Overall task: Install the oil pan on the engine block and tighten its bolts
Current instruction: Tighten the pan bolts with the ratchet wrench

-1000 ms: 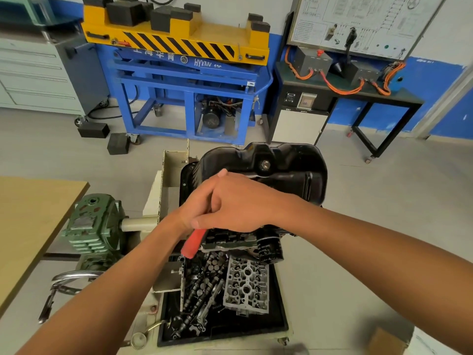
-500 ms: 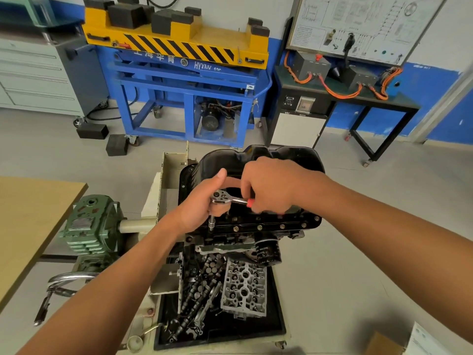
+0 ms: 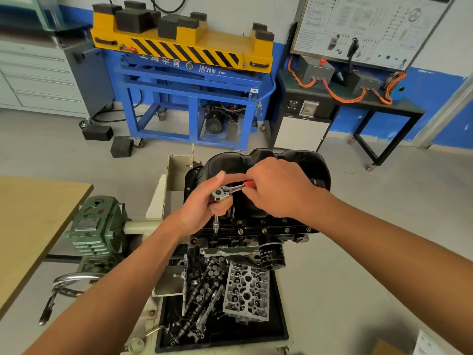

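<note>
The black oil pan (image 3: 294,162) sits upside-up on the engine block (image 3: 245,242), with a row of bolts (image 3: 263,230) along its near flange. A ratchet (image 3: 225,192) with a red handle stands on a socket extension (image 3: 216,225) over the flange's left end. My left hand (image 3: 204,206) grips the ratchet head and the top of the extension. My right hand (image 3: 276,188) holds the red handle, which points to the right over the pan.
Below the block a black tray (image 3: 279,326) holds a cylinder head (image 3: 247,290), camshafts and small parts. A green gearbox (image 3: 97,226) of the engine stand is at left, beside a wooden table (image 3: 33,221). A blue and yellow lift (image 3: 189,73) stands behind.
My right hand has swung the red handle from pointing down-left toward me, round to the right over the pan. My left hand stayed on the ratchet head.
</note>
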A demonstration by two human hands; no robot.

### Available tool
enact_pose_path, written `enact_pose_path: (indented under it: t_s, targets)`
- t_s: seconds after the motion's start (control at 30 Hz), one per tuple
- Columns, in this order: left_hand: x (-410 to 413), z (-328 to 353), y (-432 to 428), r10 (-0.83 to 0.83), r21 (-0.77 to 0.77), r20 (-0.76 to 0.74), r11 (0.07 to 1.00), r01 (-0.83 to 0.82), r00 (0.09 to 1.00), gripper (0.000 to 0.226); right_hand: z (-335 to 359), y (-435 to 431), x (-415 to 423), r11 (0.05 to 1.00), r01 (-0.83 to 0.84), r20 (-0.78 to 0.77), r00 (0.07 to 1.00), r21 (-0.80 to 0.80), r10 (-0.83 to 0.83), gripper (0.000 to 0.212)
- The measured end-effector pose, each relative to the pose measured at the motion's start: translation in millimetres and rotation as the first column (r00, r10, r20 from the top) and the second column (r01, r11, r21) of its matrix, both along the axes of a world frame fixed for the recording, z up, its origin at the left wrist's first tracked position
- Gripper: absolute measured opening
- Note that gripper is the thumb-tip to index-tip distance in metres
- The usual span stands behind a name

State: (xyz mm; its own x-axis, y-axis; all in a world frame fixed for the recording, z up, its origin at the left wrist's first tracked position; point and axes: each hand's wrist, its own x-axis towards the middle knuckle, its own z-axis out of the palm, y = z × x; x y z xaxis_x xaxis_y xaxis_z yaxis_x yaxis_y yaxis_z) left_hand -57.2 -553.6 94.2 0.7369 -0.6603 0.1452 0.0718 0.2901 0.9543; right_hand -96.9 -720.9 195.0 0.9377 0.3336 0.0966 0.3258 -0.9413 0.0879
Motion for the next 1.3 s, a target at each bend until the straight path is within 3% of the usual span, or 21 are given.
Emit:
enact_pose_path:
  t_s: [0.1, 0.23, 0.43, 0.5, 0.6, 0.77, 0.93, 1.0, 1.13, 1.3]
  targets:
    - [-1, 0, 0, 0.111, 0.034, -0.007, 0.993, -0.111, 0.994, 0.05, 3, -4, 0, 1.0, 0.018, -0.043, 0.999, 0.014, -0.017, 0.033]
    - [-5, 0, -2, 0.113, 0.021, -0.019, 0.993, -0.113, 0.993, 0.05, 11, -5, -3, 0.998, 0.019, -0.201, 0.98, 0.062, -0.006, 0.048]
    - [-13, 5, -7, 0.095, -0.018, -0.028, 0.995, -0.095, 0.995, 0.055, 6, 15, -10, 0.976, -0.017, -0.508, 0.852, 0.216, 0.127, 0.05]
    - [-14, 4, -5, 0.056, -0.042, -0.082, 0.997, -0.06, 0.995, 0.073, -4, 27, -12, 0.933, 0.104, -0.547, 0.83, 0.345, 0.109, 0.046]
    - [-17, 8, -4, 0.054, -0.031, -0.15, 0.998, -0.059, 0.987, 0.06, -19, 45, -13, 0.814, 0.313, -0.587, 0.809, 0.49, 0.042, 0.041]
    - [-16, 4, 1, 0.057, 0.008, -0.178, 0.998, -0.056, 0.982, 0.057, -24, 52, -17, 0.677, 0.435, -0.619, 0.784, 0.593, 0.039, 0.017]
    - [-10, -5, -5, 0.173, 0.147, 0.101, 0.971, -0.187, 0.98, 0.079, -7, 36, -16, 0.893, 0.235, -0.495, 0.869, 0.385, -0.015, 0.028]
    - [-11, -4, -8, 0.126, 0.165, 0.113, 0.976, -0.144, 0.986, 0.076, 3, 28, -15, 0.95, 0.158, -0.457, 0.889, 0.268, -0.019, 0.026]
    - [-9, -2, -10, 0.001, 0.122, 0.094, 0.992, -0.012, 0.996, 0.058, 8, 19, -16, 0.997, 0.002, -0.273, 0.962, 0.073, 0.018, 0.003]
    - [-5, -1, -11, -0.048, 0.113, 0.071, 0.993, 0.04, 0.996, 0.062, -1, 11, -10, 0.969, -0.175, -0.02, 0.985, -0.177, 0.174, 0.019]
